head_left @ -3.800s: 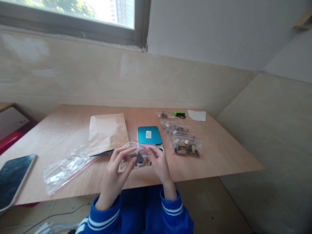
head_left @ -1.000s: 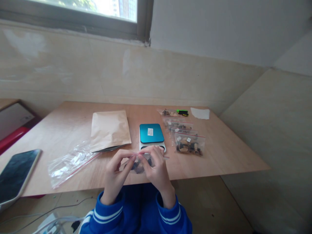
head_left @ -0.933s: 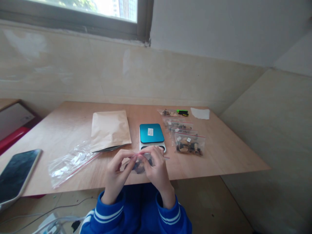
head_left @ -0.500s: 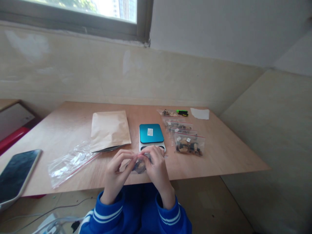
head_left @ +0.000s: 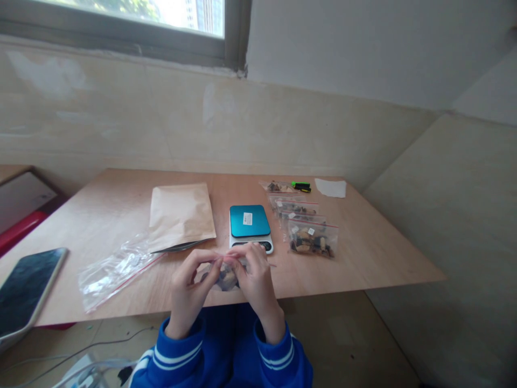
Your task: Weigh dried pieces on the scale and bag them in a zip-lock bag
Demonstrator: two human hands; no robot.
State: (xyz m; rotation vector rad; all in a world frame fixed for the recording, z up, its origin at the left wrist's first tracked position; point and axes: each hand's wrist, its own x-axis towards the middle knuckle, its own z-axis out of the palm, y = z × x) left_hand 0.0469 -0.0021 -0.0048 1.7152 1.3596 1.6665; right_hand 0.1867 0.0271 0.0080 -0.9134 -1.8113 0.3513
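A clear zip bag (head_left: 226,278) with brown and dark dried pieces inside hangs between my two hands at the table's front edge. My left hand (head_left: 193,283) pinches its top edge with thumb and forefinger. Close beside it, my right hand (head_left: 255,276) pinches the same edge, and a strip of the edge sticks out past its fingers. Just behind the hands stands a kitchen scale (head_left: 250,222) with a blue plate, which carries only a white label. My fingers cover part of the bag and the scale's front.
A brown paper pouch (head_left: 181,214) and flat clear zip bags (head_left: 117,275) lie to the left, with a phone (head_left: 30,291) farther left. On the right are several filled zip bags (head_left: 313,240), a green-and-black tool (head_left: 301,186) and white paper (head_left: 331,188).
My right hand has shifted slightly left along the bag's top edge, and more of the scale's dark display shows. Both hands still pinch the bag.
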